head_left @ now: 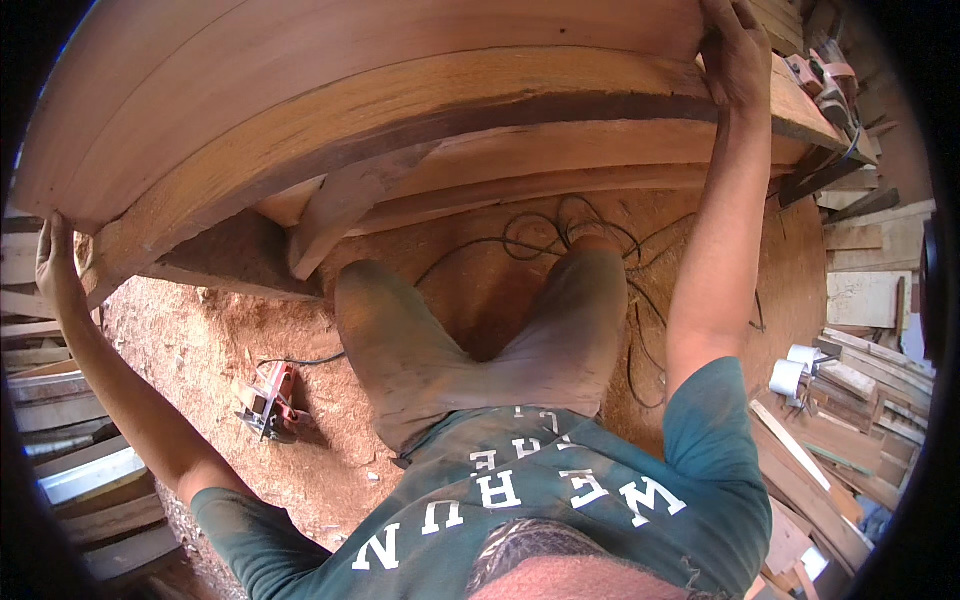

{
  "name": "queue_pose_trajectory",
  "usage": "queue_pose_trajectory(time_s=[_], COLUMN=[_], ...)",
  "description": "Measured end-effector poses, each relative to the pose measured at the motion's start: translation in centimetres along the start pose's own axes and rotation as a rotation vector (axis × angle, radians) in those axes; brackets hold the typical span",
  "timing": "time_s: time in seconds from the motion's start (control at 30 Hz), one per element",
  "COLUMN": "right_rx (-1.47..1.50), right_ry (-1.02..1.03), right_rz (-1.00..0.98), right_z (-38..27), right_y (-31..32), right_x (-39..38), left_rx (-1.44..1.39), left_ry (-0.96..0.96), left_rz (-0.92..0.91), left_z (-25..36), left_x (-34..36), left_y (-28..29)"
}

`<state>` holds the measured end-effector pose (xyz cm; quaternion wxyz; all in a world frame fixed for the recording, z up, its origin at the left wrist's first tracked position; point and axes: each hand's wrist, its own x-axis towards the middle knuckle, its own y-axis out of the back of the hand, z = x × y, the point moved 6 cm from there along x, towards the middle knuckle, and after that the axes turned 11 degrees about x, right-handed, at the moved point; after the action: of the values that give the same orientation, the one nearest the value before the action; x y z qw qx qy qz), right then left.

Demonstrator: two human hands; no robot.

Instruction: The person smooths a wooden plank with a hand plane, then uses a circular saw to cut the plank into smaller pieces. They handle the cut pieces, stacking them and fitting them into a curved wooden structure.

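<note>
A wide reddish-brown wooden board [360, 50] stretches across the top of the view, against a thick timber beam [420, 95] of the bench. My left hand [56, 250] is at the board's left end, its fingers pressed together along the edge and partly hidden. At the opposite end my right hand [738, 55] grips the board's edge, with the fingers curled over and the thumb on the near side. Both arms reach far apart, and my legs stand beneath the beam.
A red power saw [272, 400] lies on the sawdust-covered floor [190, 340] to the left. Black cable [540, 240] loops around my legs. Another power tool [830, 85] rests on the bench's right end. Wood offcuts [840, 430] pile up right, stacked planks [100, 490] left.
</note>
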<state>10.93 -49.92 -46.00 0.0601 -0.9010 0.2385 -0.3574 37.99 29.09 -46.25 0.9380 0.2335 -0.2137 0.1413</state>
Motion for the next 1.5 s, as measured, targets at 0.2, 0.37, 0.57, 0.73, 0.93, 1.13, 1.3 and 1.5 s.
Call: queue_pose_trajectory(time_s=[0.2, 0.37, 0.57, 0.73, 0.93, 1.13, 1.3, 1.5], right_rx=[0.008, 0.028, -0.07, -0.213, -0.275, -0.266, -0.241, -0.521], right_ry=[-0.034, -0.046, 0.098, 0.162, 0.226, 0.228, 0.319, 0.283], right_rz=[-0.005, -0.01, 0.052, 0.281, 0.267, 0.26, 0.224, 0.164], right_z=[-0.7, -0.4, -0.1, -1.4, -2.5, -2.3, -2.5, -1.2], right_y=[-0.2, 0.3, 1.2, 2.4, 1.9, 1.6, 1.6, 3.7], right_x=[-0.2, 0.5, 0.3, -0.9, -1.3, -1.3, -1.4, 0.1], left_rx=[0.037, 0.038, 0.0, -0.059, -0.102, -0.064, -0.01, -0.051], left_ry=[0.06, 0.03, 0.064, 0.07, 0.081, 0.057, 0.039, 0.077], left_rz=[0.072, 0.095, 0.004, -0.001, -0.016, 0.021, 0.121, 0.029], left_z=[0.7, -1.1, -0.8, 0.1, -0.4, -1.2, 1.1, 1.2], left_x=[-0.5, 0.5, 0.2, -0.2, 0.0, 0.5, -1.4, -2.1], left_y=[-0.6, 0.7, 0.5, 0.2, -0.3, 1.4, -1.1, -0.6])
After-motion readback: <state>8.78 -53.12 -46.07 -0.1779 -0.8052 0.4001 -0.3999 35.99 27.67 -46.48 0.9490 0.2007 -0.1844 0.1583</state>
